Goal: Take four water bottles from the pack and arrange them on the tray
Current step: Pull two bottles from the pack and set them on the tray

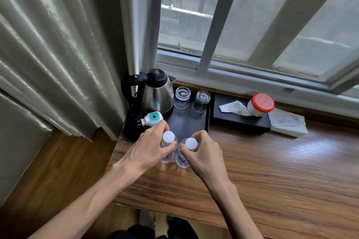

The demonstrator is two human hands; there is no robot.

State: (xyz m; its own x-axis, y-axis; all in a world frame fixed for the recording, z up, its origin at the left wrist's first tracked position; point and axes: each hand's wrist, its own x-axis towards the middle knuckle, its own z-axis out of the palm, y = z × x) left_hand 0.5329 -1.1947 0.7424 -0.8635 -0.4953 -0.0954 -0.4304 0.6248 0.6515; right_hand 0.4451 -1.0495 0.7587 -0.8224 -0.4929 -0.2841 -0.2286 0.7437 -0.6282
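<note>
The person's left hand (150,146) is gripping a small clear plastic water bottle with a white cap (168,142) around its shoulder, fingers curling round the far side and thumb crossing the near side. The right hand (204,151) is gripping a second clear plastic water bottle with a white cap (189,148) the same way, just below the cap. The 2 bottles are standing upright and just beside each other on the brown wooden tabletop (272,170), near the front edge of the black rectangular tray (186,124); whether their bases are touching the tray cannot be told, but both are appearing to rest on the wood in front of it.

On the tray, a stainless steel electric kettle with a black handle (156,93) is sitting at the back left, and 2 clear drinking glasses (192,100) are standing side by side to its right. A white and teal plug adapter (152,119) is lying at the tray's left edge, touching the left hand's fingertips. A black tissue box (233,116) is lying to the right of the tray, with a white jar with a red lid (260,105) resting on it. A pale green curtain (58,54) is hanging at the left of the window (252,25).
</note>
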